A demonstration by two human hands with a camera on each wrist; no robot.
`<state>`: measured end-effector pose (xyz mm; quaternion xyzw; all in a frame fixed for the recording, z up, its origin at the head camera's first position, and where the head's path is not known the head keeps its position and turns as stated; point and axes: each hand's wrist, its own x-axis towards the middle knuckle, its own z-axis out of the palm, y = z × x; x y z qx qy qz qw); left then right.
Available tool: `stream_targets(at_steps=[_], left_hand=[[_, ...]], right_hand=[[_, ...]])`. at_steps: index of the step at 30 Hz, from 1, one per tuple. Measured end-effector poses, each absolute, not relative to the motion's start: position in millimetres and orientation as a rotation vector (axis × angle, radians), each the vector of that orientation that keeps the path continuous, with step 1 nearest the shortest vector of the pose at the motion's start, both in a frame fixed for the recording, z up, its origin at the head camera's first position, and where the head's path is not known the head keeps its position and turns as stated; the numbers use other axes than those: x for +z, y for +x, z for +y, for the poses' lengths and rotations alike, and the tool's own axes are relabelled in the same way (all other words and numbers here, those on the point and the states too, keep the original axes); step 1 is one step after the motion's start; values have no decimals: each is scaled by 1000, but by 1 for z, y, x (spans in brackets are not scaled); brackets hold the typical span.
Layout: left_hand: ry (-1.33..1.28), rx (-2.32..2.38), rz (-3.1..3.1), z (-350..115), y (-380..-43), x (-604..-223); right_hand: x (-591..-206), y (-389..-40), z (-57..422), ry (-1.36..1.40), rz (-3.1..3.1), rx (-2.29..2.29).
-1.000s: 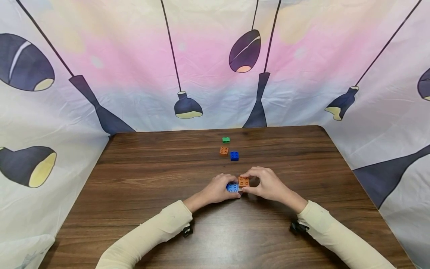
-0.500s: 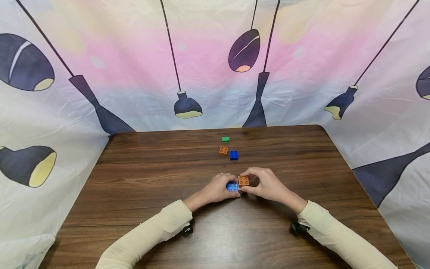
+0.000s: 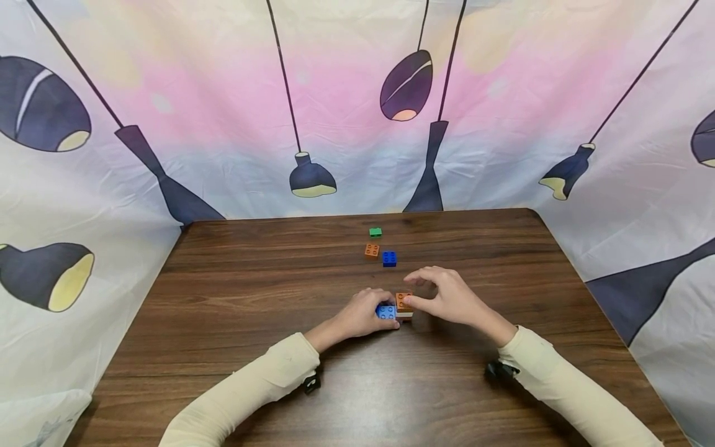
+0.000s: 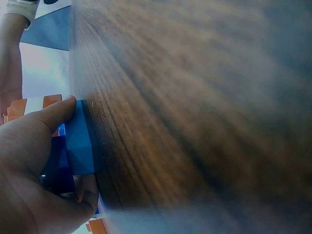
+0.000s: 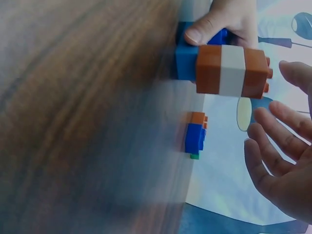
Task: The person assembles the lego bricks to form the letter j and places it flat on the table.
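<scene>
1. Left hand [image 3: 368, 313]: my thumb and fingers pinch the light blue brick [image 4: 80, 141], which is at the desk [image 3: 251, 285] surface, with the dark blue brick [image 4: 59, 163] above it.
2. Stack: beside my left thumb, the lower orange brick [image 5: 208, 70] sits on the light blue brick. The white brick [image 5: 232, 70] follows, then the upper orange brick [image 5: 254, 73] – studs up.
3. Right hand [image 3: 449, 297]: my fingers are spread and gently bent, just apart from the upper orange brick.
4. Beyond my hands: the loose blue brick [image 3: 389, 259] and loose orange brick [image 3: 372, 249] lie near each other – the loose green brick [image 3: 375, 232] is farthest.
</scene>
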<state>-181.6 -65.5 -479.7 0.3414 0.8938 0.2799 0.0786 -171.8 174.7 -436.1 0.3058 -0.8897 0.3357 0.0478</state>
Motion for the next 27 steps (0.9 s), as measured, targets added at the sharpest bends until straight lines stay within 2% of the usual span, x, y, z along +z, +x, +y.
stream_targets(at_steps=[27], left_hand=[[1016,841,2674,-66,-180,-479]], right_hand=[[-443,-238,166,788,-2731,1186]])
